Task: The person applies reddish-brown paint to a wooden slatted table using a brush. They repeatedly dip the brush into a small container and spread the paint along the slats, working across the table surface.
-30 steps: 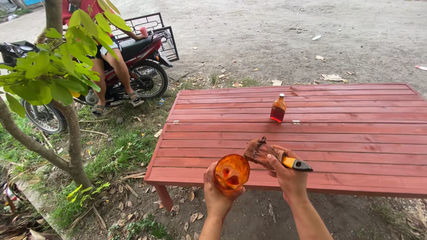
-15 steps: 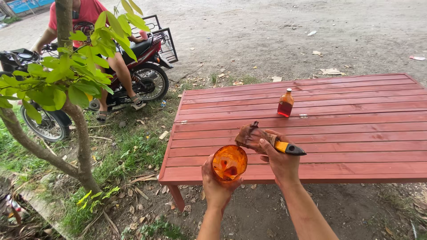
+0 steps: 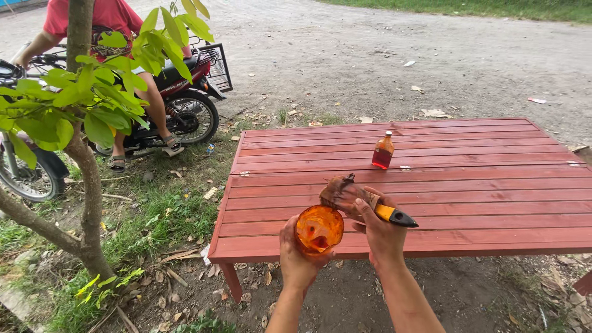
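My left hand [image 3: 297, 259] grips a round clear container [image 3: 319, 229] stained orange-red inside, tilted so its open mouth faces me. My right hand [image 3: 377, 229] holds a paintbrush [image 3: 364, 202] with a yellow and black handle; its wet brown bristles point left, just above the container's rim. Both hands are at the near edge of a red slatted wooden table [image 3: 468, 197]. A small bottle [image 3: 383, 150] of reddish-brown liquid stands upright on the table, beyond my hands.
A thin tree [image 3: 83, 135] with green leaves stands at left on grass. Behind it a person in a red shirt [image 3: 108, 15] sits on a motorbike [image 3: 179, 98]. Gravel ground with scattered litter lies beyond the table.
The view has shifted so the table sits further right. Both hands stay together at the table's near edge, with the brush head still just over the container.
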